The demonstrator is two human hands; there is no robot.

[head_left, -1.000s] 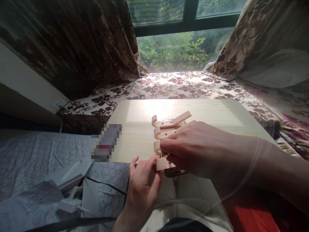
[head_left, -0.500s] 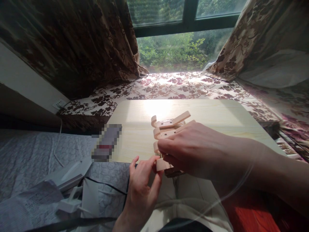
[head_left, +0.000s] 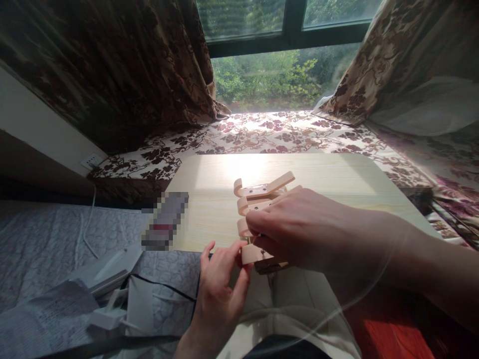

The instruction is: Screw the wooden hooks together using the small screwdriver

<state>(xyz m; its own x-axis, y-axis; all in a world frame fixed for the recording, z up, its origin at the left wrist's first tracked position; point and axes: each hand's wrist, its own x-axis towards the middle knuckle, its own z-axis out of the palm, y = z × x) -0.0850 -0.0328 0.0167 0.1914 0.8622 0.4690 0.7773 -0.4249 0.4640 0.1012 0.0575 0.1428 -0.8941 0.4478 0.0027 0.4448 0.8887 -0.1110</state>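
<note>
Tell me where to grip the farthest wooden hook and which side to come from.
Pinch the slanting arm of the farthest wooden hook, probably from the far right: this slim, straight arm juts out clear of the right hand, while the opposite end curls back on itself.

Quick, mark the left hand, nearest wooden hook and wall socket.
Left hand (head_left: 223, 275), head view: back of the hand.
Nearest wooden hook (head_left: 252, 254), head view: curled end.
Wall socket (head_left: 91, 160), head view: faceplate.

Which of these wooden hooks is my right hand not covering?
The pale, curved wooden hook farthest from you; your right hand partly covers the other three.
</note>
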